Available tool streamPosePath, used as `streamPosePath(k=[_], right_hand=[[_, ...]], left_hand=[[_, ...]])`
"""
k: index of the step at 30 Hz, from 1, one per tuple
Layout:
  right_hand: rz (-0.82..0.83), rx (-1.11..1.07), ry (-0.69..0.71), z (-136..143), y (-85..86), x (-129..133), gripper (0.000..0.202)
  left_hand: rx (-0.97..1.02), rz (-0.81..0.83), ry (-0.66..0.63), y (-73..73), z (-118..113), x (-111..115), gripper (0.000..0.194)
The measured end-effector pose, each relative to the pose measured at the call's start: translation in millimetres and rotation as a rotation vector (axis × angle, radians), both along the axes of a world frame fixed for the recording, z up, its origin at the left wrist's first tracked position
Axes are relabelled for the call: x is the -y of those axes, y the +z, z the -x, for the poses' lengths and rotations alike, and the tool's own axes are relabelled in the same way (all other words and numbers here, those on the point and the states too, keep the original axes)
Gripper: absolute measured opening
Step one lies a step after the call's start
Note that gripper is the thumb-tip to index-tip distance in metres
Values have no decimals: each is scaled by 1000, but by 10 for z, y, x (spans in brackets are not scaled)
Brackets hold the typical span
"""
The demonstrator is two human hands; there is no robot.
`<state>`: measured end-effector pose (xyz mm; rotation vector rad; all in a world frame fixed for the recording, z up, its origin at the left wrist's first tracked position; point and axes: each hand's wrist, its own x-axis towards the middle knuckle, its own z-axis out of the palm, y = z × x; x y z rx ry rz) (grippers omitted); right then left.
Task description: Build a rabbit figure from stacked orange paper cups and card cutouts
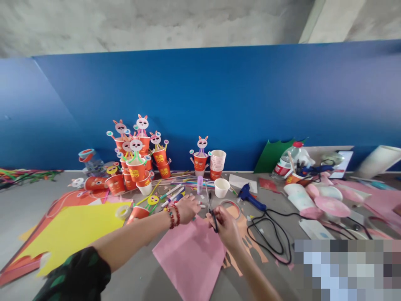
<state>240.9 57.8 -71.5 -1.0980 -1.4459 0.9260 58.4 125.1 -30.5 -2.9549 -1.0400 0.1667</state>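
My right hand [226, 223] is closed round the black handles of a pair of scissors [214, 219], whose blades point up and away from me. Just left of it my left hand [187, 209], with red beaded bracelets on the wrist, reaches over the far corner of a pink paper sheet [194, 255]. Its fingers are stretched forward and down, close to several markers [171, 191]; I see nothing held in them. A purple glue stick [199, 185] stands beyond the hands. Right of the scissors lies a roll of tape [231, 209] on cut orange paper [242, 229].
Decorated rabbit cups [137, 167] are stacked at the back left. A yellow sheet [78, 228] lies at left. Stacked cups [217, 163], a white cup [222, 188] and a blue glue gun [250, 197] with a looped black cord stand or lie right of centre. A bottle [286, 163] stands farther right.
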Motion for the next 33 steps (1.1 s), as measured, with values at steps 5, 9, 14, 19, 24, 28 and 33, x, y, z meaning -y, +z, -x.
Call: streamPosePath(k=[5,9,14,19,24,28,33], right_hand=[[-13,-12,7,0,-16,1,34],[-33,-26,15,11,6,11,35],[-104,-41,4,-45,79,65,37],[-272,-124,-69,-170,255,168,44],[-410,-74,-192,-295,514,379,38],[-523,86,-433,-461,659,616,28],[-217,87,-396,-412,553,1005,25]], left_hand=[[13,53,45,8,-24,5,24],[56,139,104,-15,-36,3,19],[175,373,168,47,44,-121,14],[462,641,211,208,337,-137,12],[826,847,267,218,548,144,32],[1073,934,321,145,521,424,38],[1507,1129,444,34,352,766,38]])
